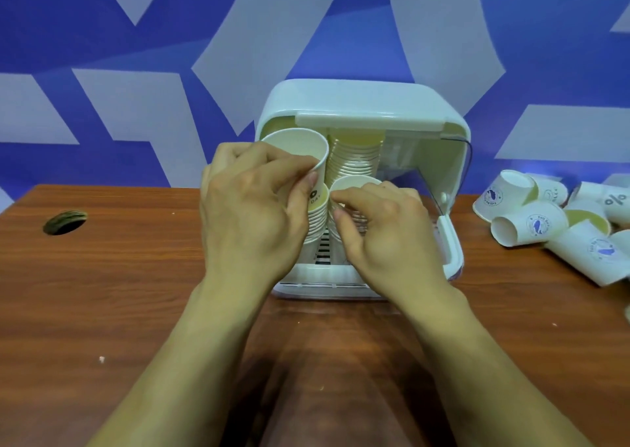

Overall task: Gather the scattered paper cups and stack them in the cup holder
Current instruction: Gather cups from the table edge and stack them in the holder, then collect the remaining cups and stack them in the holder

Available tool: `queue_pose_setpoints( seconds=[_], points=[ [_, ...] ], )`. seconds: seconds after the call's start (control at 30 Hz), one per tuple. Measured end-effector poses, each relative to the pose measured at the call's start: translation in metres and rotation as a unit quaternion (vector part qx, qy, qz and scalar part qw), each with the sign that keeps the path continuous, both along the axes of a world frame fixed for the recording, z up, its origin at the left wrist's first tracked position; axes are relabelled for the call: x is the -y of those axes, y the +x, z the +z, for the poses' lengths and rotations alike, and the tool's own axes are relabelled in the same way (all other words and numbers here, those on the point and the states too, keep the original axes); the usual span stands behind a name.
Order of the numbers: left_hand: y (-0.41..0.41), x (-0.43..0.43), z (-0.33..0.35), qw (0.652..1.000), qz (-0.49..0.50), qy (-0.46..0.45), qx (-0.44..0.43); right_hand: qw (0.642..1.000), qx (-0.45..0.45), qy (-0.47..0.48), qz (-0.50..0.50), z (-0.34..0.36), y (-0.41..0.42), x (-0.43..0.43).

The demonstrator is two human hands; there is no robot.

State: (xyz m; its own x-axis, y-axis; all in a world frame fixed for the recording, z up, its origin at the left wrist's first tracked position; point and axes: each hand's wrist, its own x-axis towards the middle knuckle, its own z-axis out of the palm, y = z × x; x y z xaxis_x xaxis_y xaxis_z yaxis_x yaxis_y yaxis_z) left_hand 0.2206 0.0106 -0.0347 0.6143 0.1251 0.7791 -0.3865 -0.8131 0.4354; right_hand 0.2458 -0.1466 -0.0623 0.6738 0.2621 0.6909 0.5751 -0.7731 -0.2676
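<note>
Desk (136,276), wood grain, with a white cup holder (358,99) standing at the far edge, front open towards the camera.

Left grip (252,208): fingers curled round a white paper cup (296,146), mouth up and tilted, its base going into the front-left stack (317,221) inside the holder. Its wall shows a dark mark and the letters "DAY"; anything before them is hidden by the thumb.

Right grip (385,228): thumb and fingers pinching the rim of the top cup (354,182) on the front-right stack.

A taller rear stack (354,160) stands behind both.

Loose cups (545,221) lie on their sides at the right of the desk, well apart from the holder. Several have round blue logos, lettering too small to read; one (615,199) shows "%".

Round cable hole (64,221) in the desk at left.
</note>
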Motion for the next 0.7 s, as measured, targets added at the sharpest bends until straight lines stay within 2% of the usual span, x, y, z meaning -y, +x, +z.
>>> queue_pose_setpoints(
  seconds=[0.4, 0.6, 0.7],
  points=[
    [0.001, 0.009, -0.008, 0.999, 0.014, 0.049, -0.004, 1.000, -0.010, 0.024, 0.007, -0.002, -0.001, 0.004],
    [0.005, 0.011, -0.018, 0.991, 0.022, 0.094, -0.091, 0.999, -0.008, 0.036, 0.003, -0.004, 0.000, 0.003],
    [0.007, 0.009, -0.021, 0.990, 0.008, 0.083, -0.115, 0.999, -0.019, 0.035, 0.002, -0.003, -0.001, 0.003]
  ],
)
